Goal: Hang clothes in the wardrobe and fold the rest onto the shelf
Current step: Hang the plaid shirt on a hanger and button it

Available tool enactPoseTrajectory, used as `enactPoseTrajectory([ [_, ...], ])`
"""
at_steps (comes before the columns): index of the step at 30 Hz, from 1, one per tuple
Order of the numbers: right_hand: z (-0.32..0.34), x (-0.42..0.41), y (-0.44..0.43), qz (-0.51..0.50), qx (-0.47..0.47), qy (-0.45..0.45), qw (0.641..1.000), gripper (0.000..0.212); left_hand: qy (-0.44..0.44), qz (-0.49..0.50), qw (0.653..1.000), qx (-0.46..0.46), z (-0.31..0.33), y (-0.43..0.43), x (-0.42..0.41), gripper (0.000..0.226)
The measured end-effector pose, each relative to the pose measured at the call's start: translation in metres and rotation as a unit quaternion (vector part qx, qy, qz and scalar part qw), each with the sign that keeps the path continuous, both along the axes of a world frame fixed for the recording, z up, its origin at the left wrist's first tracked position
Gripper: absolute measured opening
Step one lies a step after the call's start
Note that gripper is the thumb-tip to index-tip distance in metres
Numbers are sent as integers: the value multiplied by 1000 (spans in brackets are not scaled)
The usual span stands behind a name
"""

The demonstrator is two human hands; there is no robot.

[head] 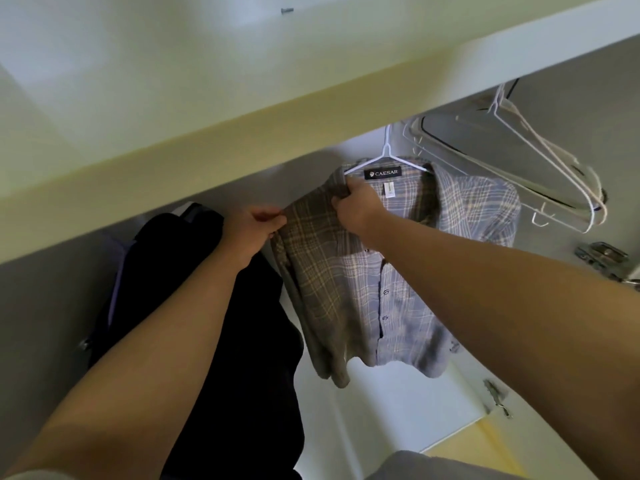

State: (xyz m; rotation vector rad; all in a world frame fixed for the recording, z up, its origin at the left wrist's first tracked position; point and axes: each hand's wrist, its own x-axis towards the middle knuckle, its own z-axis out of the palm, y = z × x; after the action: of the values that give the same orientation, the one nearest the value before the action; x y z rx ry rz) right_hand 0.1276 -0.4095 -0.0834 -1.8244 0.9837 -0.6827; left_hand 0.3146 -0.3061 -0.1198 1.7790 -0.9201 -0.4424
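Observation:
A grey and tan plaid shirt [408, 299] with a black collar label hangs on a white wire hanger [387, 152] inside the wardrobe, under a shelf. My left hand [254, 230] pinches the shirt's left shoulder edge. My right hand [356, 202] grips the fabric at the collar, just below the hanger's left arm. Both arms reach up and forward into the wardrobe.
A black garment [249, 341] hangs to the left, touching my left forearm. Several bare white hangers [540, 168] hang at the upper right. A pale shelf board [242, 98] runs overhead. A metal door hinge [602, 258] sits on the right wall.

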Motion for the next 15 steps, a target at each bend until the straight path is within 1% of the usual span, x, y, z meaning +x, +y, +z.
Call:
enactPoseTrajectory([
  [3,0,-2,-1,12,4,5,1000,40,-44,41,998,-24,-1,-2,-1,17],
  [5,-2,-4,-1,11,14,-1,1000,41,-63,51,996,-25,-5,-4,-2,17],
  [8,-6,-6,-2,14,15,-3,1000,41,-69,39,997,-9,-10,-5,-3,12],
  [11,-7,-8,-2,13,5,0,1000,44,-94,22,995,7,-13,-7,0,8],
  [13,-9,-10,-3,8,-11,15,1000,45,-112,15,993,29,-13,-8,-1,7],
  [15,-8,-15,-4,-30,-69,45,996,37,-134,11,990,53,-11,-11,-4,6],
])
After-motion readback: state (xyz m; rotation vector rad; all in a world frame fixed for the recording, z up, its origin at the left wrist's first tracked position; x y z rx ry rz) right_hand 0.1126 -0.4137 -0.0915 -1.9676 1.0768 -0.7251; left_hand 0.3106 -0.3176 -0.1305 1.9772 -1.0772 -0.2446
